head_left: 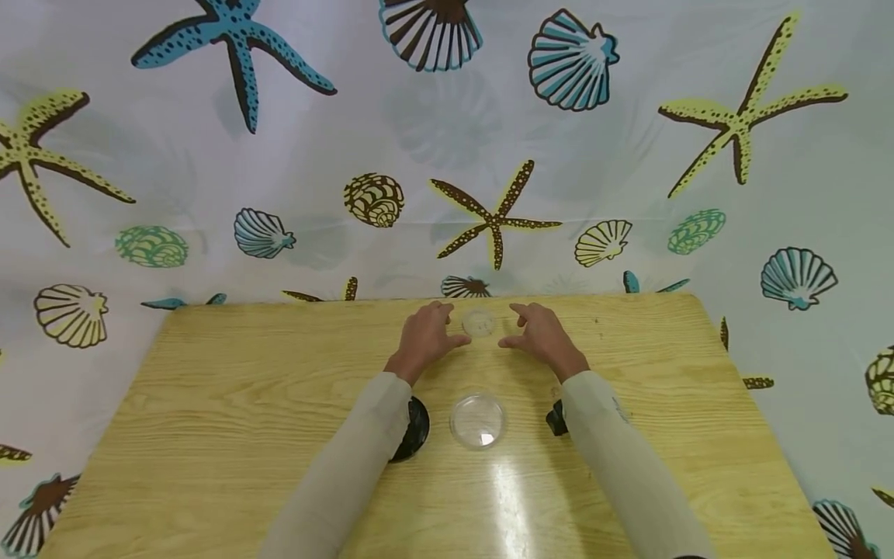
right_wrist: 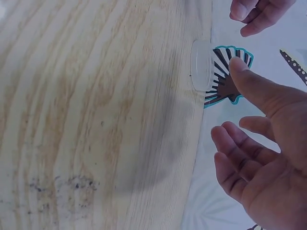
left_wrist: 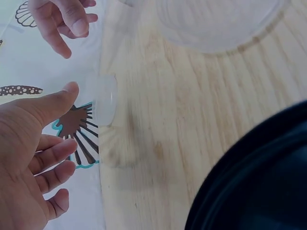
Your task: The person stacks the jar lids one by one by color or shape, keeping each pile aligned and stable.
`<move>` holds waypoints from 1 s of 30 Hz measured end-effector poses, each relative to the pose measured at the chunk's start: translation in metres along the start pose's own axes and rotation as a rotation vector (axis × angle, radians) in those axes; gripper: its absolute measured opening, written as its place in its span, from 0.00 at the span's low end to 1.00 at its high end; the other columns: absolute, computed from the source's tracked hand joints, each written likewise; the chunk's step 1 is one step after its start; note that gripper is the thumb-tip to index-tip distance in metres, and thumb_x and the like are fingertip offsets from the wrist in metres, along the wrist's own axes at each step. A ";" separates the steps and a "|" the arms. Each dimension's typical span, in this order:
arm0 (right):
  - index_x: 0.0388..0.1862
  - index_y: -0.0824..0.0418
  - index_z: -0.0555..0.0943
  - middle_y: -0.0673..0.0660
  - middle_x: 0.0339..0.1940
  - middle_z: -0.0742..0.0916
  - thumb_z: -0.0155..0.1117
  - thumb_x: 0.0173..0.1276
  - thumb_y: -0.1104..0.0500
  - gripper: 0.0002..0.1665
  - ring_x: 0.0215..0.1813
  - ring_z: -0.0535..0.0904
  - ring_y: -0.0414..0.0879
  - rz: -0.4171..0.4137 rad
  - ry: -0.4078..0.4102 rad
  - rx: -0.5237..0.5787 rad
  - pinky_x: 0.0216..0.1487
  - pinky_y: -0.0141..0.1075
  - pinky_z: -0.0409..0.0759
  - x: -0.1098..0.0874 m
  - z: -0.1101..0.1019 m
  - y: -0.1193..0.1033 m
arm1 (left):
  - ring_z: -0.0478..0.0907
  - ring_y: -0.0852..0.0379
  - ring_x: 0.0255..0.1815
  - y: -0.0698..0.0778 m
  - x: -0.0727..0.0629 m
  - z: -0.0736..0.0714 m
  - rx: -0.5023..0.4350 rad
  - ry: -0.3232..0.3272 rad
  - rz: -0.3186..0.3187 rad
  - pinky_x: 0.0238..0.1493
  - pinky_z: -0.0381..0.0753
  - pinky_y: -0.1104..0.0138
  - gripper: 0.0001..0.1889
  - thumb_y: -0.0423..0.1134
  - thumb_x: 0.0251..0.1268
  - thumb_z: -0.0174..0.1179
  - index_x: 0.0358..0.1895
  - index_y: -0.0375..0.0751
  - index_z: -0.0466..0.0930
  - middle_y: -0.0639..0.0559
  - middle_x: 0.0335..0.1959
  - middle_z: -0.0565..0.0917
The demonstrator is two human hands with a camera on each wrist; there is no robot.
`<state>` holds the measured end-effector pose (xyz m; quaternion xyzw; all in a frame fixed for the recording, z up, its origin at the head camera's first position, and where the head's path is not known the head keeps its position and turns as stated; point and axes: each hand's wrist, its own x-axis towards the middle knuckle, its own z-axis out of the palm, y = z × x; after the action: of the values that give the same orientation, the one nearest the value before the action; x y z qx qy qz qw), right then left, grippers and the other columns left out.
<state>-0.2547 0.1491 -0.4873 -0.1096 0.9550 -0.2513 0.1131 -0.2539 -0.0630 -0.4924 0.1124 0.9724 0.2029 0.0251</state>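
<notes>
A small clear round plastic container (head_left: pixel 478 322) sits near the far edge of the wooden table, between the two hands. My left hand (head_left: pixel 424 335) is just to its left, fingers loosely bent and thumb apart from them, holding nothing. To its right, my right hand (head_left: pixel 546 338) faces it in the same way, its palm empty. Both wrist views show the container (left_wrist: pixel 105 99) (right_wrist: pixel 202 65) beyond the thumb tips, with a gap around it. A larger clear round dish (head_left: pixel 478 421) lies nearer, between the forearms.
A round black object (head_left: pixel 417 428) lies partly hidden under the left sleeve; the left wrist view shows its curved rim (left_wrist: pixel 216 177). A small black thing (head_left: pixel 556 418) shows beside the right sleeve. Behind the wooden table (head_left: pixel 244 388) hangs a sea-shell patterned cloth (head_left: pixel 314 155).
</notes>
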 end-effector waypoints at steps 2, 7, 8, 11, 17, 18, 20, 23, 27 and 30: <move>0.71 0.62 0.63 0.64 0.50 0.81 0.70 0.60 0.47 0.45 0.49 0.78 0.55 0.008 -0.001 0.009 0.53 0.48 0.76 0.003 0.000 -0.001 | 0.79 0.49 0.42 -0.001 0.002 0.001 -0.036 -0.010 -0.006 0.46 0.78 0.56 0.34 0.51 0.54 0.68 0.61 0.34 0.73 0.44 0.44 0.80; 0.71 0.61 0.65 0.63 0.49 0.82 0.70 0.60 0.48 0.44 0.49 0.78 0.55 0.022 -0.011 0.034 0.53 0.47 0.76 0.011 0.002 0.001 | 0.76 0.50 0.43 -0.003 0.007 0.006 -0.121 -0.061 -0.042 0.47 0.76 0.57 0.35 0.49 0.55 0.68 0.63 0.33 0.70 0.43 0.45 0.78; 0.71 0.61 0.65 0.63 0.50 0.82 0.70 0.60 0.48 0.44 0.49 0.78 0.55 0.025 -0.013 0.040 0.53 0.47 0.76 0.013 0.002 0.001 | 0.76 0.50 0.43 -0.004 0.008 0.007 -0.132 -0.071 -0.051 0.48 0.76 0.57 0.35 0.49 0.56 0.68 0.64 0.34 0.70 0.43 0.46 0.78; 0.70 0.61 0.66 0.62 0.50 0.83 0.69 0.60 0.48 0.42 0.50 0.79 0.54 0.034 -0.016 0.048 0.54 0.47 0.76 0.016 0.003 0.002 | 0.75 0.49 0.43 -0.005 0.010 0.010 -0.166 -0.089 -0.066 0.49 0.76 0.57 0.36 0.48 0.56 0.68 0.65 0.34 0.69 0.42 0.47 0.78; 0.70 0.60 0.67 0.61 0.52 0.83 0.69 0.61 0.49 0.41 0.52 0.80 0.54 0.055 -0.026 0.059 0.55 0.46 0.77 0.020 0.005 0.004 | 0.77 0.47 0.48 -0.007 0.012 0.013 -0.219 -0.118 -0.069 0.53 0.76 0.55 0.37 0.47 0.56 0.68 0.66 0.33 0.67 0.41 0.50 0.78; 0.70 0.60 0.67 0.62 0.51 0.83 0.69 0.61 0.49 0.41 0.51 0.80 0.54 0.052 -0.025 0.062 0.54 0.46 0.77 0.020 0.005 0.004 | 0.77 0.47 0.48 -0.007 0.012 0.013 -0.228 -0.121 -0.071 0.52 0.76 0.55 0.37 0.47 0.55 0.69 0.66 0.33 0.67 0.40 0.51 0.78; 0.69 0.60 0.68 0.61 0.50 0.83 0.69 0.60 0.49 0.40 0.50 0.80 0.53 0.046 -0.019 0.077 0.52 0.46 0.77 0.021 0.007 0.005 | 0.77 0.47 0.48 -0.007 0.013 0.014 -0.229 -0.123 -0.071 0.51 0.77 0.56 0.38 0.48 0.55 0.69 0.66 0.33 0.67 0.40 0.51 0.78; 0.68 0.61 0.70 0.61 0.47 0.84 0.70 0.59 0.50 0.39 0.46 0.80 0.52 0.026 -0.002 0.094 0.49 0.44 0.78 0.023 0.011 0.007 | 0.76 0.48 0.44 -0.008 0.016 0.015 -0.229 -0.124 -0.067 0.48 0.76 0.57 0.37 0.47 0.55 0.69 0.66 0.32 0.67 0.40 0.48 0.78; 0.68 0.61 0.70 0.61 0.45 0.85 0.70 0.59 0.50 0.39 0.42 0.80 0.50 0.018 0.000 0.101 0.47 0.43 0.78 0.024 0.014 0.008 | 0.72 0.50 0.39 -0.009 0.018 0.017 -0.225 -0.123 -0.060 0.43 0.72 0.59 0.35 0.46 0.55 0.69 0.64 0.31 0.69 0.42 0.43 0.78; 0.68 0.60 0.70 0.60 0.46 0.84 0.70 0.59 0.50 0.39 0.42 0.79 0.49 0.029 -0.003 0.105 0.47 0.43 0.77 0.025 0.016 0.008 | 0.72 0.51 0.38 -0.010 0.020 0.020 -0.221 -0.125 -0.053 0.43 0.73 0.59 0.34 0.47 0.55 0.69 0.62 0.32 0.71 0.42 0.43 0.78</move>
<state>-0.2754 0.1422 -0.5085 -0.0899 0.9418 -0.2991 0.1240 -0.2734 -0.0596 -0.5143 0.0955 0.9433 0.3006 0.1034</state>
